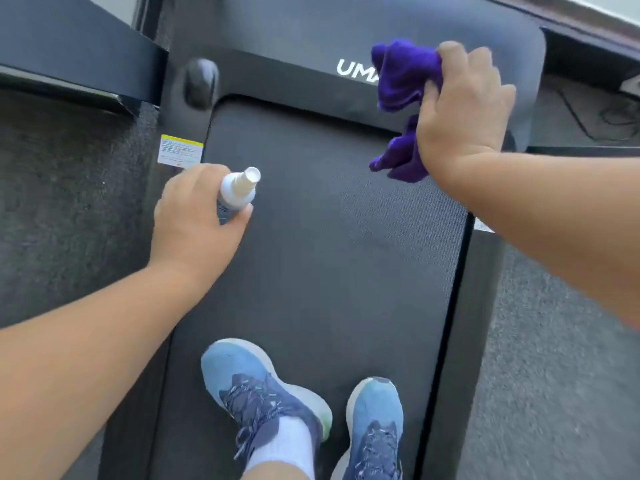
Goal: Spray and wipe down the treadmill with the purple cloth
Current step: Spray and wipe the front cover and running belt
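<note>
Position: the person stands on the near end of the treadmill point(329, 254), both blue shoes point(263, 386) on the belt, arms reaching toward the far end.

Left hand point(194, 216): fingers wrapped round a small white spray bottle point(239, 192), its nozzle pointing toward the far end and held over the left part of the belt, near the yellow-and-white warning label point(180, 150) on the left side rail.

Right hand point(464, 112): gripping the bunched purple cloth point(401, 98) at the far right, over the front cover where the white lettering is partly hidden. Whether the cloth touches the cover cannot be told; that hand is blurred.

Step in hand, as judged: wiping the front cover, the bottle held ready. No wet patch can be made out on the belt.

Next move, as judged: spray the belt ahead of the feet, then draw the cloth across it from far to near. The area beneath the shoes will need the person to step off. Overspray toward the cables point(609, 119) on the floor at far right should be avoided.
</note>
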